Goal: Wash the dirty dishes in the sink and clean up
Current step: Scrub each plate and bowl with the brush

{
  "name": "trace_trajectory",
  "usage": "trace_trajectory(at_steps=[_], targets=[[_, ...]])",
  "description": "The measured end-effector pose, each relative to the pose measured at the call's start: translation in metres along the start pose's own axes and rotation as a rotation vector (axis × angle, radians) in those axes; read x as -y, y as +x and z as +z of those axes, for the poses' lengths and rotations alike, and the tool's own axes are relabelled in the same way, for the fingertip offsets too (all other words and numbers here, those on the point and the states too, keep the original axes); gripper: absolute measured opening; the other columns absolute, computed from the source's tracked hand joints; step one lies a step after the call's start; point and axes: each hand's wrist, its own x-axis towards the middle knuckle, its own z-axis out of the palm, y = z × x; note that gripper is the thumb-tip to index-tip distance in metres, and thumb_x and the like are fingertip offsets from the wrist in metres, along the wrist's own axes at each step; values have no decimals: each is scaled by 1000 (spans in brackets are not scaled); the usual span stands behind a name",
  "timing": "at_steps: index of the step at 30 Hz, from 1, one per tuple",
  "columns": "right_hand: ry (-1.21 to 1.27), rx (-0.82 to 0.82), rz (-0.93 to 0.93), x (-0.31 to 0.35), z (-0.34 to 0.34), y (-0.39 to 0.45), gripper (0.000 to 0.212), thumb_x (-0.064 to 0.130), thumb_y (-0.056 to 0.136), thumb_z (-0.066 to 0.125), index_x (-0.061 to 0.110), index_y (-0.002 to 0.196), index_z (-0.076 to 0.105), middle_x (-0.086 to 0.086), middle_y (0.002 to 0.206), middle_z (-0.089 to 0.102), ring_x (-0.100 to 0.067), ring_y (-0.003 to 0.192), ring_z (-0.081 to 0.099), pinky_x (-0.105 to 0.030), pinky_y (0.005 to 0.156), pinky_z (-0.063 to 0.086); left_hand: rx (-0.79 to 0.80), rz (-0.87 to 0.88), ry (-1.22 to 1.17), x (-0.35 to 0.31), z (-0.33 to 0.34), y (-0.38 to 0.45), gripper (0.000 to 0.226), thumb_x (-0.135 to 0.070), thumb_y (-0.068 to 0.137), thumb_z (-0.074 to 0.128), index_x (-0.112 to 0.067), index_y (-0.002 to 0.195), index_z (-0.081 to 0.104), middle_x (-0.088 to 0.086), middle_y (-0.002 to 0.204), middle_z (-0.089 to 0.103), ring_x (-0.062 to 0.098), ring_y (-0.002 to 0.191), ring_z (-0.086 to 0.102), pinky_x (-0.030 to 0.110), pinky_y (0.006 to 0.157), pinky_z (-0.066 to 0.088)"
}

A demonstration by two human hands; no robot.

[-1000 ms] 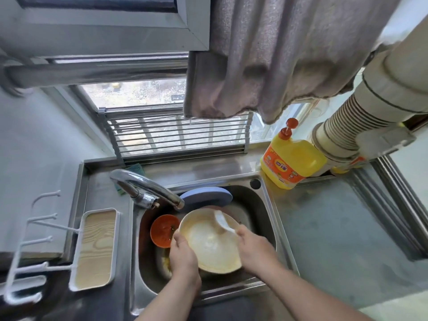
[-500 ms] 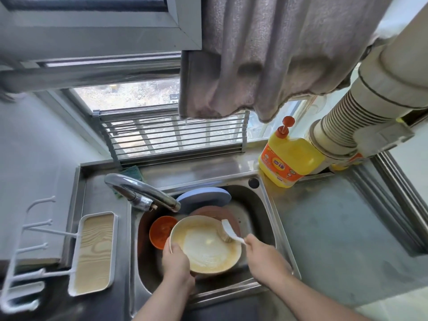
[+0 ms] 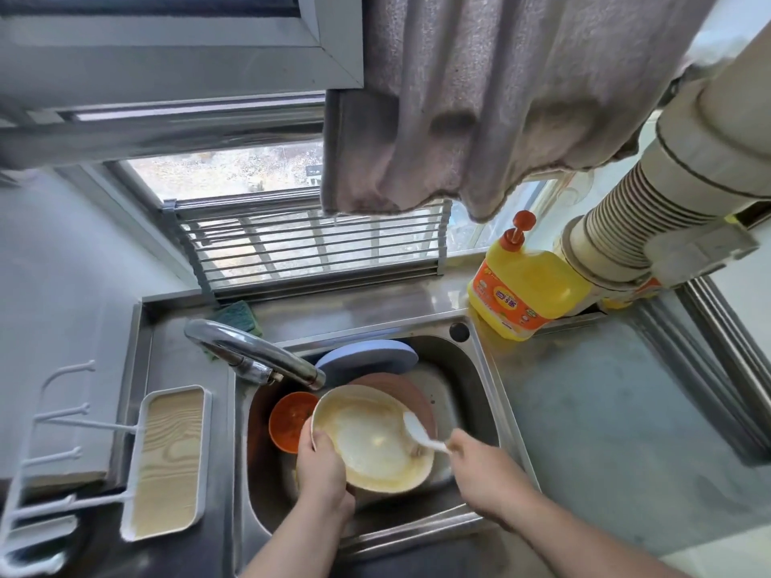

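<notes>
The left hand (image 3: 323,473) grips the near-left rim of a cream bowl (image 3: 371,440) held over the sink (image 3: 479,369). The right hand (image 3: 484,473) pinches a white spoon (image 3: 419,431) resting inside it. An orange bowl (image 3: 290,419) lies left.

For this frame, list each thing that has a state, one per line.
cream bowl: tilted, dirty, held over the sink
white spoon: held, tip inside the bowl
orange bowl: upright, soiled
faucet: no water visible
left hand: grips bowl rim
right hand: holds spoon handle
</notes>
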Motion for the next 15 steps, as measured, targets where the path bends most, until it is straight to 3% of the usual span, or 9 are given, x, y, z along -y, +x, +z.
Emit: trace_trajectory(at_steps=[2, 4, 6, 8, 11, 15], targets=[[62, 110, -43, -5, 5, -22, 10, 43, 101, 41, 44, 97, 50, 6, 95, 68, -23, 97, 68, -33, 81, 51, 0, -35, -17, -4, -6, 13, 39, -37, 114, 32, -41, 150, 48, 4, 133, 55, 31, 118, 55, 49, 97, 51], [156, 206, -142, 15, 15, -35, 12, 42, 102, 46, 46, 104, 57, 9, 109, 70, -15, 105, 65, -28, 90, 48, 18, -59, -65, 0, -8, 14, 35, -42, 114, 31, -47, 142, 52, 6, 135, 59, 35, 118, 60, 59, 98, 54], [194, 174, -219, 48, 24, -35, 24, 42, 103, 43, 42, 122, 58, 6, 125, 68, -18, 114, 62, -29, 96, 47, 68, -74, -121, 9, -3, 6, 31, -44, 113, 31, -44, 130, 57, 11, 129, 66, 39, 114, 66, 66, 96, 55], [177, 59, -220, 71, 24, -18, 30, 42, 105, 38, 42, 130, 54, 2, 130, 67, -25, 116, 61, -35, 93, 48, 98, -86, -105, 15, 3, -1, 33, -47, 113, 32, -41, 135, 55, 11, 126, 68, 39, 112, 68, 66, 94, 56], [18, -51, -103, 51, 6, 10, 20, 41, 104, 30, 40, 114, 48, -3, 115, 69, -33, 103, 64, -40, 79, 50, 24, -26, -11, 12, 2, -1, 37, -47, 112, 32, -45, 143, 53, 6, 138, 61, 35, 123, 61, 61, 103, 52], [46, 83, -73, 0, 8, -17, 10, 45, 104, 38, 41, 99, 47, 0, 105, 71, -27, 98, 67, -36, 83, 51, -77, 50, -2, -3, -13, 21, 40, -41, 114, 32, -41, 149, 52, 6, 138, 59, 34, 124, 57, 55, 105, 50]])
